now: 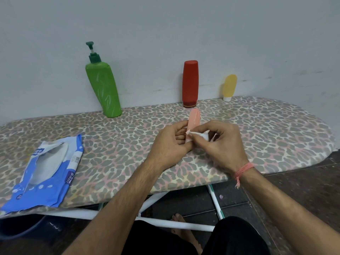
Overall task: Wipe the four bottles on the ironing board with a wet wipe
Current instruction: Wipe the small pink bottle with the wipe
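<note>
Counting along the ironing board (276, 129), there are four bottles: a green pump bottle (104, 89), a red bottle (190, 83) and a small yellow bottle (229, 87) standing at the back against the wall (165, 24), and a pink bottle (194, 119) held up near the front. The left hand (170, 144) has its grip curled round the pink bottle's lower end. The right hand (220, 142) pinches one white wipe (197, 134) against that bottle. One blue wipe pack (46, 172) lies torn open at the board's left. The board wears a leopard-print cover; below it are white legs and a dark floor (303, 181).
</note>
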